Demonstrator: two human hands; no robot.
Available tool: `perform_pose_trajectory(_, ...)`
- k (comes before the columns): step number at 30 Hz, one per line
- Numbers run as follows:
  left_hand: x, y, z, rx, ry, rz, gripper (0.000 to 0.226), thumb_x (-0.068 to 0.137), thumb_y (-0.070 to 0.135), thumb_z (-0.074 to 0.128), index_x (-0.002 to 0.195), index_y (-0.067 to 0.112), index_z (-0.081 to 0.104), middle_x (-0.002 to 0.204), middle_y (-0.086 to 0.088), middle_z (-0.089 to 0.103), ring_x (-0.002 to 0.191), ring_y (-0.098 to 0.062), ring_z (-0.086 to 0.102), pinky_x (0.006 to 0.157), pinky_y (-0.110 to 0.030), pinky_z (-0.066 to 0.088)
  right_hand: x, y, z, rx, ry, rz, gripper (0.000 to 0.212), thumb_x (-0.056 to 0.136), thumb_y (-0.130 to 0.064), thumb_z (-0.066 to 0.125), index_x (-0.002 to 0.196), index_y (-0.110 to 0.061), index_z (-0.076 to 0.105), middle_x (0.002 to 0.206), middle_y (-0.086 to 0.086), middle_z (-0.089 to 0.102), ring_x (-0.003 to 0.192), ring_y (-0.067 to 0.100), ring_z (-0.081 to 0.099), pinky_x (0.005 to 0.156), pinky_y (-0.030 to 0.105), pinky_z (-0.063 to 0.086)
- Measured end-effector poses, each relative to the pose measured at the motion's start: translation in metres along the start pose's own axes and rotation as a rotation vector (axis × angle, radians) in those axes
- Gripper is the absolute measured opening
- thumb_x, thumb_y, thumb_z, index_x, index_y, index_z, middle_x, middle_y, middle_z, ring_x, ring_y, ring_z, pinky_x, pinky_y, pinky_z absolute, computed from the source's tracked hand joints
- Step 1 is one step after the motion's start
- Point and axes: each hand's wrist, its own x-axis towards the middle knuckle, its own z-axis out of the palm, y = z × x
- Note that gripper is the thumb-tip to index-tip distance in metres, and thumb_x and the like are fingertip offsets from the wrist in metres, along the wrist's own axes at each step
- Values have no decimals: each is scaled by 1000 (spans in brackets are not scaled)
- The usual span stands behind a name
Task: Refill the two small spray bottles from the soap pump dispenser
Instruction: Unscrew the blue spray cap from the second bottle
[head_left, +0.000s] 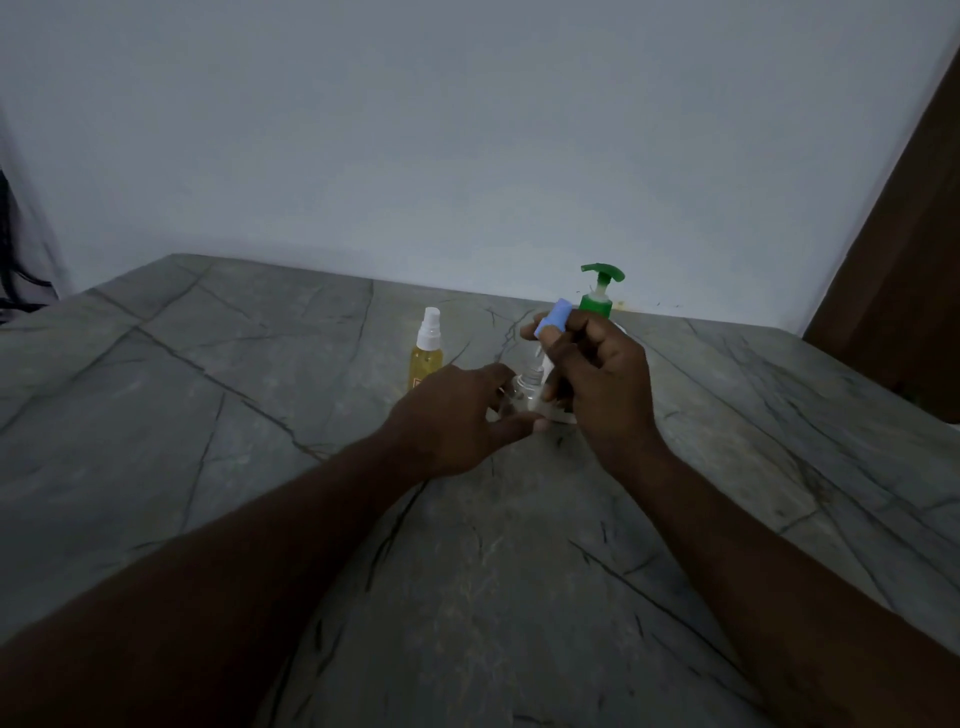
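Observation:
A small clear spray bottle (527, 391) stands on the grey stone table (260, 415) with its threaded neck bare. My left hand (457, 415) wraps around its body. My right hand (592, 374) holds the blue spray top (555, 318) just above and to the right of the neck, a white stem hanging under it. A second small spray bottle (427, 353), with yellow liquid and a white top, stands to the left. The soap pump dispenser (598, 296), with a green pump head, stands behind my right hand; its body is mostly hidden.
The table meets a pale wall (467, 130) at the back. A dark brown wooden panel (904, 286) rises at the right. Dark cables (15, 270) hang past the table's left edge. The room is dim.

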Motion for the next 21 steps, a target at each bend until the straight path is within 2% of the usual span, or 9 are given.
perform_pose_trajectory(3,0,-2,0,16,14,-8,62,81,78,53,115,26,62,103,8,74,79,-5,65,69,-28,55,2,-6,-2,85,8,48,22,101,-19,65,116,-5,73,87,4,75,52,19,62,50,27,46)
perform_pose_trajectory(7,0,-2,1,20,33,-6,60,82,77,55,113,27,63,100,9,74,78,-5,67,70,-31,58,4,-12,-2,247,43,149,23,99,-18,66,116,-4,71,98,8,76,51,16,61,45,23,41)
perform_pose_trajectory(10,-1,-1,-1,48,61,-25,55,83,73,58,112,26,63,97,9,74,74,-3,65,66,-27,55,5,-11,-6,129,-55,102,27,96,-19,71,121,-8,69,99,9,77,53,20,64,49,28,45)
perform_pose_trajectory(13,-1,-1,-4,56,152,-52,49,82,70,62,107,28,63,91,12,73,66,2,59,58,-20,45,5,-14,-8,168,-83,104,23,99,-13,65,121,-7,66,104,8,78,49,23,61,51,31,47)
perform_pose_trajectory(18,0,0,-7,90,188,-82,50,83,68,63,113,29,62,92,12,73,74,-6,63,67,-27,54,5,-13,-10,97,-95,124,24,99,-14,66,121,-4,66,103,5,79,49,24,64,46,24,45)
perform_pose_trajectory(21,-1,0,-6,101,190,-81,49,83,67,63,113,29,63,91,12,73,70,-3,60,65,-25,52,4,-11,-10,72,-110,115,21,98,-15,68,116,-4,67,100,6,79,51,28,65,45,23,44)
